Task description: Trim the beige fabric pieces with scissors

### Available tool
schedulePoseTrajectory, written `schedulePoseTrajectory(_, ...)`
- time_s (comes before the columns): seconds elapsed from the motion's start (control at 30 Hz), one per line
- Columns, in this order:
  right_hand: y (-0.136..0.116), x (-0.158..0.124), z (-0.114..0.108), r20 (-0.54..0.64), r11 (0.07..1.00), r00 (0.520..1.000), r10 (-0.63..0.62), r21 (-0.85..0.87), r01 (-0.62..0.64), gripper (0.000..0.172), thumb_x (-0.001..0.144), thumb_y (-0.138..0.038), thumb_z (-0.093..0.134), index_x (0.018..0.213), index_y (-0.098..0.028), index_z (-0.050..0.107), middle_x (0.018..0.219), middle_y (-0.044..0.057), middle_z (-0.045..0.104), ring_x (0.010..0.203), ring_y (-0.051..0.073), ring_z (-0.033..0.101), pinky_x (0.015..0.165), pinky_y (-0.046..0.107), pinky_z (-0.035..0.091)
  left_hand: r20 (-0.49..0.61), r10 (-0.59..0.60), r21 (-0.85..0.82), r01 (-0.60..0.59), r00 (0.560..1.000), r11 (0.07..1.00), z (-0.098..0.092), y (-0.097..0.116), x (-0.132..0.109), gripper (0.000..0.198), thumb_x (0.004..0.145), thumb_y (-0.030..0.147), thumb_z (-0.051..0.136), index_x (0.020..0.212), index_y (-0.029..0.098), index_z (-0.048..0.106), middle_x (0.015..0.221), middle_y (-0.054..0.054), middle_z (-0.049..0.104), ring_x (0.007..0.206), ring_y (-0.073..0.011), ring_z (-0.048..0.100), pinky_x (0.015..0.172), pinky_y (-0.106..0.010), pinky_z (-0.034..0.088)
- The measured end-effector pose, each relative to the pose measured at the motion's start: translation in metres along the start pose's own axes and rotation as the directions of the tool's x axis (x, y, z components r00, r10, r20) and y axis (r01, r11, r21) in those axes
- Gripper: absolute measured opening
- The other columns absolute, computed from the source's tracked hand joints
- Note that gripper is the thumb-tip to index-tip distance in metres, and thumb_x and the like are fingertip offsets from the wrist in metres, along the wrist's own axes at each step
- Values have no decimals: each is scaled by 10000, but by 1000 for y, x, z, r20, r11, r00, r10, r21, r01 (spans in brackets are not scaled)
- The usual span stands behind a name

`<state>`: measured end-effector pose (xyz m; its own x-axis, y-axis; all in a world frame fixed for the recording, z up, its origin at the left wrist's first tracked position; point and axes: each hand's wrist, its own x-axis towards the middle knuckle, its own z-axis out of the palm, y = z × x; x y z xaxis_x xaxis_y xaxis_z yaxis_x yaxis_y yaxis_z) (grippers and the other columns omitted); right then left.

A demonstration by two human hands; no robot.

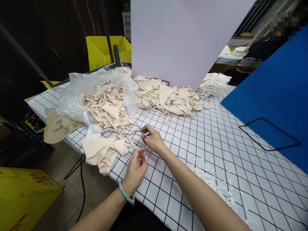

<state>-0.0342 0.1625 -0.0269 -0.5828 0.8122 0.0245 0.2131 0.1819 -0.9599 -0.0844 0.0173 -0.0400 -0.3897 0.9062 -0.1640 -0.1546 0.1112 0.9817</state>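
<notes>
My right hand (153, 140) is pinched shut on a thin whitish strip (139, 130) just above the checked table cover (204, 141). The strip runs left toward the beige cloth pieces (108, 110) spilling out of a clear plastic bag (74, 96). My left hand (137, 168), with a pale green bangle on the wrist, hovers below it near the table's front edge. Its fingers are curled and pinched together; what they hold is too small to make out. A small heap of beige cloth (103, 152) lies just left of both hands.
A second beige cloth heap (168, 96) lies before an upright white board (183, 41). A blue board (276, 96) leans at right. White scraps (211, 179) litter the cover. A brown paper pattern (59, 126) overhangs the left edge. Yellow boxes (24, 195) stand on the floor; another person sits far right.
</notes>
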Motion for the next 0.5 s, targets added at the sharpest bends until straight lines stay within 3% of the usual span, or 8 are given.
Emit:
schedulePoseTrajectory(0.07,-1,24,24,17,998,999,-41,-37,42,242,623,-58,624,786,-232,579,889,7,672,959,202,541,895,347,441,-43,45,67,-42,998,997,-15,-3,-5,283,852,279,638,1117,194,589,890,-5,548,777,-139,547,734,-271,483)
schedulePoseTrajectory(0.13,-1,34,37,32,996,998,-47,-68,49,240,593,-30,619,720,-228,572,764,7,639,944,220,527,893,362,432,-71,85,130,-75,994,989,-28,-2,-7,221,880,348,628,1019,177,624,866,-19,581,798,-161,563,747,-289,480)
schedulePoseTrajectory(0.23,1,18,24,26,996,999,-22,-89,24,164,647,-100,635,725,-224,559,731,0,613,834,199,533,811,344,452,-99,155,210,-132,983,969,-47,3,-8,223,904,385,620,921,166,659,894,-41,621,876,-186,580,818,-314,469)
schedulePoseTrajectory(0.3,1,-12,-3,4,995,1000,14,-94,-13,113,717,-199,645,746,-221,538,770,-1,622,763,173,541,758,328,462,-106,174,237,-145,979,961,-54,7,-7,263,914,420,614,904,164,671,879,-37,627,863,-184,580,812,-315,468)
schedulePoseTrajectory(0.37,-3,-54,-32,-24,993,997,76,-93,-77,169,766,-304,662,752,-218,518,801,9,630,749,170,562,729,326,472,-92,87,151,-72,992,986,-53,11,-5,315,910,466,620,953,159,677,870,-36,641,822,-175,589,782,-315,484)
schedulePoseTrajectory(0.43,-8,-102,-54,-22,980,981,192,-41,-193,249,772,-374,704,757,-224,507,810,10,633,781,182,594,724,324,488,-25,-77,-71,75,997,995,-45,15,-2,365,900,483,641,1068,158,658,966,-63,675,866,-182,631,810,-332,512)
schedulePoseTrajectory(0.5,-12,-149,-65,-34,961,960,278,-3,-278,308,760,-407,747,749,-230,495,801,5,628,786,188,607,713,318,503,64,-176,-309,187,982,932,-32,20,2,369,896,446,667,1132,166,625,1119,-104,676,981,-202,661,891,-366,525)
